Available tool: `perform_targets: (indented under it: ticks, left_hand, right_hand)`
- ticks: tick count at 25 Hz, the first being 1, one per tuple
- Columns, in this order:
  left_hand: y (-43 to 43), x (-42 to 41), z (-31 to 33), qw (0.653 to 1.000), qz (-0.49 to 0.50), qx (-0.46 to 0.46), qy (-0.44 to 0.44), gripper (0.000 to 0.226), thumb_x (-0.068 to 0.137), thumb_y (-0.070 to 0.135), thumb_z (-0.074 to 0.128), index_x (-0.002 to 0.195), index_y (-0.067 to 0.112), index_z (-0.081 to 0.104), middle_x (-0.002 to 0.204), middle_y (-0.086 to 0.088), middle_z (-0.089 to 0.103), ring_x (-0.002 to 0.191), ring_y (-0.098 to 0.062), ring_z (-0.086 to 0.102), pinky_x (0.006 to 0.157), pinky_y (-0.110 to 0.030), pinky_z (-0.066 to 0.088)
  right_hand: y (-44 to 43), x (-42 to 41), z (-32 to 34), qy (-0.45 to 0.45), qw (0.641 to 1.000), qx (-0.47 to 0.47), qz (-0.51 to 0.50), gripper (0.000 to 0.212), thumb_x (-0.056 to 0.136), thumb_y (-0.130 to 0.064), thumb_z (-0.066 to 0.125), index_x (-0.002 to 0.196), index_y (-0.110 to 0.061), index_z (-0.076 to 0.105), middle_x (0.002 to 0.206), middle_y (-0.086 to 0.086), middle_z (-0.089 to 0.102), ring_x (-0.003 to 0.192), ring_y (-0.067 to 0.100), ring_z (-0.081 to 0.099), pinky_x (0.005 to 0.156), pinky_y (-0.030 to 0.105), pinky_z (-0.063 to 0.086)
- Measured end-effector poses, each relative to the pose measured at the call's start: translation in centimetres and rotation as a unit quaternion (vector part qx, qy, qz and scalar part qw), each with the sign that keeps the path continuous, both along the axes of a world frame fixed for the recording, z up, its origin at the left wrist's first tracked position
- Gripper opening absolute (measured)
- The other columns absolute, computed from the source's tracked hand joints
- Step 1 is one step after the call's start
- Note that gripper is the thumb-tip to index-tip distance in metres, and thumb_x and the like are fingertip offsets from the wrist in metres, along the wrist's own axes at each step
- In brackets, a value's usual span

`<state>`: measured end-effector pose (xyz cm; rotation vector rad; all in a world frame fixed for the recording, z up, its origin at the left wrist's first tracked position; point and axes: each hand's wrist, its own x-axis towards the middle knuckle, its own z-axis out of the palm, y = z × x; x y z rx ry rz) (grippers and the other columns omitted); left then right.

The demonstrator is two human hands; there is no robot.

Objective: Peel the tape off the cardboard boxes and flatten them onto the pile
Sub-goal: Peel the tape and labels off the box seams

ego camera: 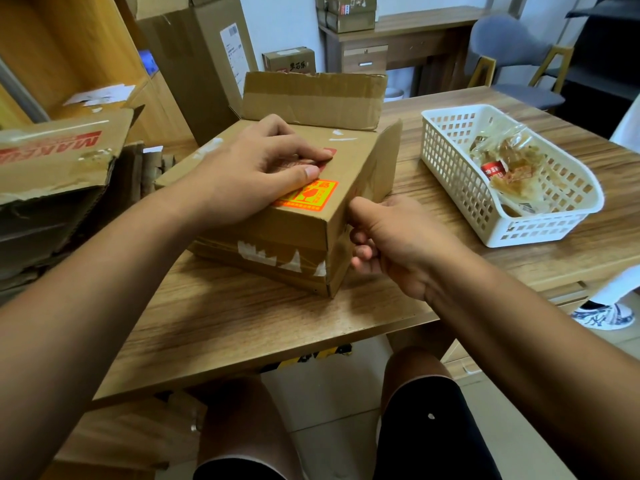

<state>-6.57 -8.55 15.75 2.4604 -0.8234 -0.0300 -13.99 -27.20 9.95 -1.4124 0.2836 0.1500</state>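
While your left hand [249, 168] lies flat on top of the cardboard box [298, 216], its fingers are stretched out and close together, with the fingertips [311, 173] pressing just beyond the orange and yellow sticker [308, 195] on the lid. That box sits near the middle of the wooden table [242, 323], turned so one corner points toward the table's near edge. Its far flap [311, 98] stands upright and its right flap [381, 161] is raised on edge. Torn strips of tape [277, 258] run along the seam on the side facing you, ragged and whitish.

Your right hand [391, 244] is at the box's right near side, just below the raised flap. The thumb points up against the cardboard and the other fingers are curled in toward the wall; you cannot tell from here whether they actually pinch tape or cardboard.

At the table's left edge lies a pile of flattened cartons [62, 174], the top one with red lettering. Toward the right edge stands a white plastic basket [450, 161] holding wrapped snacks [509, 168], well apart from the box. Beyond the table's far edge, a tall carton [194, 64] stands upright and a grey chair [512, 53] sits by a desk.
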Motion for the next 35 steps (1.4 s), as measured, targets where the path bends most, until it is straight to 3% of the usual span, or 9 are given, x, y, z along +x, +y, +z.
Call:
perform_targets:
  ticks: [5, 8, 10, 12, 14, 18, 23, 31, 35]
  left_hand:
    - [0.1, 0.1, -0.2, 1.0, -0.006, -0.005, -0.004, 0.03, 0.099, 0.052, 0.051, 0.128, 0.056, 0.059, 0.118, 0.022, 0.044, 0.113, 0.005, 0.046, 0.086, -0.02, 0.037]
    - [0.3, 0.5, -0.4, 1.0, -0.014, -0.009, -0.002, 0.03, 0.098, 0.055, 0.051, 0.127, 0.058, 0.058, 0.117, 0.026, 0.044, 0.114, 0.005, 0.046, 0.09, -0.026, 0.04]
    - [0.4, 0.5, -0.4, 1.0, -0.016, -0.009, -0.003, 0.033, 0.096, 0.058, 0.05, 0.127, 0.06, 0.058, 0.116, 0.029, 0.044, 0.115, 0.005, 0.046, 0.091, -0.028, 0.042]
    - [0.4, 0.6, -0.4, 1.0, -0.018, -0.011, -0.003, 0.034, 0.095, 0.059, 0.049, 0.127, 0.059, 0.059, 0.117, 0.029, 0.045, 0.115, 0.004, 0.046, 0.092, -0.028, 0.043]
    - [0.4, 0.6, -0.4, 1.0, -0.017, -0.012, -0.002, 0.036, 0.092, 0.06, 0.049, 0.126, 0.059, 0.06, 0.118, 0.028, 0.047, 0.115, 0.003, 0.047, 0.092, -0.029, 0.044]
    - [1.0, 0.6, -0.4, 0.999, -0.022, -0.031, -0.022, 0.027, 0.095, 0.052, 0.055, 0.12, 0.055, 0.066, 0.118, 0.027, 0.054, 0.116, 0.002, 0.05, 0.092, -0.031, 0.045]
    - [1.4, 0.8, -0.2, 0.998, -0.03, -0.057, -0.023, 0.022, 0.099, 0.03, 0.062, 0.116, 0.036, 0.074, 0.12, 0.013, 0.064, 0.118, -0.005, 0.056, 0.098, -0.034, 0.049]
    - [1.9, 0.3, -0.4, 0.989, -0.023, -0.129, -0.073, 0.026, 0.103, 0.03, 0.054, 0.104, 0.015, 0.075, 0.108, 0.001, 0.074, 0.109, -0.008, 0.069, 0.098, -0.032, 0.054]
    - [2.3, 0.7, -0.4, 0.987, -0.057, -0.114, -0.101, 0.051, 0.098, 0.06, 0.048, 0.099, 0.017, 0.074, 0.11, -0.004, 0.074, 0.109, -0.011, 0.07, 0.096, -0.038, 0.056]
  right_hand:
    - [-1.4, -0.9, -1.5, -0.012, 0.997, 0.065, 0.032, 0.018, 0.099, -0.01, 0.056, 0.081, -0.011, 0.059, 0.059, 0.002, 0.053, 0.046, 0.01, 0.049, 0.052, 0.026, 0.054]
    - [-2.0, -1.7, -2.9, -0.143, 0.989, -0.046, -0.002, 0.011, 0.1, -0.009, 0.058, 0.096, -0.014, 0.068, 0.067, 0.006, 0.065, 0.052, 0.015, 0.062, 0.056, 0.027, 0.055]
    - [-2.4, -2.3, -4.1, -0.277, 0.94, -0.199, -0.024, 0.022, 0.1, -0.007, 0.059, 0.11, -0.022, 0.072, 0.073, 0.003, 0.069, 0.057, 0.012, 0.066, 0.059, 0.025, 0.056]
    - [-3.1, -2.3, -5.0, -0.387, 0.86, -0.331, -0.037, 0.032, 0.099, -0.006, 0.059, 0.123, -0.024, 0.072, 0.083, -0.003, 0.07, 0.064, 0.009, 0.067, 0.066, 0.026, 0.057]
    - [-3.8, -1.8, -5.5, -0.449, 0.8, -0.396, -0.037, 0.034, 0.1, -0.013, 0.055, 0.129, -0.022, 0.069, 0.088, -0.004, 0.069, 0.07, 0.008, 0.065, 0.068, 0.034, 0.057]
    - [-4.6, -0.9, -5.9, -0.491, 0.732, -0.471, -0.008, 0.037, 0.101, -0.023, 0.048, 0.134, -0.024, 0.066, 0.088, -0.003, 0.07, 0.076, 0.015, 0.066, 0.066, 0.039, 0.055]
    - [-4.5, -0.4, -5.6, -0.493, 0.713, -0.499, 0.009, 0.039, 0.101, -0.025, 0.045, 0.134, -0.026, 0.065, 0.088, -0.003, 0.068, 0.076, 0.021, 0.067, 0.058, 0.042, 0.055]
    - [-3.9, -0.2, -6.4, -0.488, 0.713, -0.504, 0.005, 0.033, 0.098, -0.016, 0.055, 0.128, -0.022, 0.068, 0.092, -0.005, 0.065, 0.074, 0.02, 0.064, 0.055, 0.041, 0.055]
    - [-3.9, -0.2, -6.4, -0.517, 0.698, -0.494, 0.033, 0.043, 0.098, -0.01, 0.054, 0.137, -0.024, 0.063, 0.092, -0.003, 0.062, 0.073, 0.022, 0.062, 0.053, 0.041, 0.053]
